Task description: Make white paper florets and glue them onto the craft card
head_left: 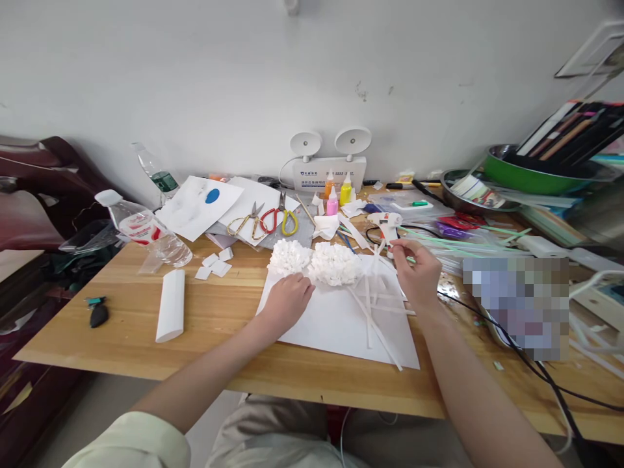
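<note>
Two fluffy white clusters lie side by side at the top of a white paper sheet. My left hand rests at the lower edge of the clusters, fingers curled; what it grips, if anything, is hidden. My right hand is raised at the sheet's right edge, thumb and fingertips pinched next to a white glue gun. Whatever lies in that pinch is too small to make out. Several thin white strips cross each other on the sheet between my hands.
Behind the clusters lie red-and-yellow-handled scissors and small paint bottles. A water bottle and a white flattened tube stand or lie at left. A black cable runs across the right side, near a green bowl.
</note>
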A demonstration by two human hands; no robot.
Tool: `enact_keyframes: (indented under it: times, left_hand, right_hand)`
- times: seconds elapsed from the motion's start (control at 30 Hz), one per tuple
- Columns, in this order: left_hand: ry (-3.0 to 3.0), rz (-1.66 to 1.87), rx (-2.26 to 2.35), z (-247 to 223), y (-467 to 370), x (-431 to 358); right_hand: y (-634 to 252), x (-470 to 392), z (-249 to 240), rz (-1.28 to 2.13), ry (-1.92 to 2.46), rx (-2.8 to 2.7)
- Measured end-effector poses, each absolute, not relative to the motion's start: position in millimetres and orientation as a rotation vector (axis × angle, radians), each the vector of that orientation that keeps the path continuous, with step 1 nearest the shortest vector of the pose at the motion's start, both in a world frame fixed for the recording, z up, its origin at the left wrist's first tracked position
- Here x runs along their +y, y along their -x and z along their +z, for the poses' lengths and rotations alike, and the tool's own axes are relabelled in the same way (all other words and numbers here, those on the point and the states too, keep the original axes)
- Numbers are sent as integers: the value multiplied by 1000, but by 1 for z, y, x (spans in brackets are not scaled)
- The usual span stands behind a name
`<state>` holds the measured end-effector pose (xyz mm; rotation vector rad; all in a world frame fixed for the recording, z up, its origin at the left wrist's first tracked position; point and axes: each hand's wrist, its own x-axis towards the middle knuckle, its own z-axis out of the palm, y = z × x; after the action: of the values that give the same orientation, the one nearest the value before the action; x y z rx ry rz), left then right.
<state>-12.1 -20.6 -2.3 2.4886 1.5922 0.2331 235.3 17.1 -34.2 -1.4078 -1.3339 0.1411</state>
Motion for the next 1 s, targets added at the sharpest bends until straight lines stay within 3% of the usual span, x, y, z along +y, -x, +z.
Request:
enact_keyframes:
  times: [0.2, 0.37, 0.47, 0.57, 0.67, 0.83, 1.0]
  left_hand:
    - [-1956, 921, 1169, 10, 13, -27]
    - [-1255, 1061, 887, 16, 18, -33]
    - [-1108, 1034, 949, 18, 38, -43]
    - [-1364, 953, 1154, 18, 63, -54]
    - [-1940, 635, 1307, 15, 79, -62]
    - [-2650, 176, 1124, 5, 73, -59]
    - [-2846, 26, 1028, -8, 62, -45]
  right_hand:
    - [-233, 17, -33, 121, 1390, -1332]
    - [-235, 17, -33, 128, 1409, -1319]
    - [-235, 17, -34, 133, 1426, -1300]
    - [-235, 17, -35, 138, 1416, -1306]
    - [-234, 17, -35, 150, 1409, -1315]
    - [-233, 17, -36, 137, 1402, -1318]
    - [-235, 17, -37, 139, 1409, -1321]
